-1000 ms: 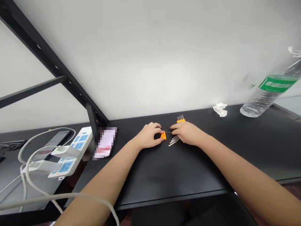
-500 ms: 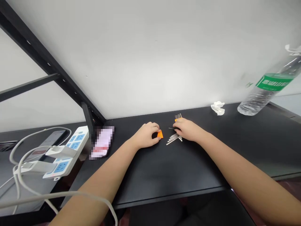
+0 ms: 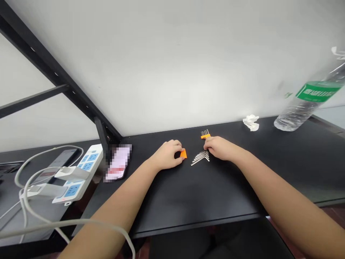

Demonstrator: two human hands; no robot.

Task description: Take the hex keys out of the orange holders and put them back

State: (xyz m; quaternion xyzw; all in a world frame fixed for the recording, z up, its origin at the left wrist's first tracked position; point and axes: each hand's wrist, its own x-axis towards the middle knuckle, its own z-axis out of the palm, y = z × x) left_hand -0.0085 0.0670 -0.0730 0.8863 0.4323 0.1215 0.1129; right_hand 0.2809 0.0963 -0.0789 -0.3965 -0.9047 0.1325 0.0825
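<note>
My left hand (image 3: 169, 155) rests on the black table, thumb and fingers pinching a small orange plastic holder (image 3: 183, 154). To its right lie several L-shaped hex keys (image 3: 199, 157), nested side by side in a row with their bends to the right. My right hand (image 3: 219, 148) is just above and right of that row, its fingers curled together; whether a small key is in them is hidden. Beyond its fingertips, a second orange holder (image 3: 206, 136) lies with several short metal bits standing out of its far side.
A crumpled white tissue (image 3: 251, 122) and a big clear bottle with a green label (image 3: 318, 91) stand toward the wall. On the left are a phone (image 3: 118, 162), a white power strip (image 3: 85, 171) with cables, and a black metal frame (image 3: 58, 73).
A thin hex key that stuck out left from my right fingers no longer shows there. My right hand has shifted slightly right, uncovering more of the second holder. My left hand stays put.
</note>
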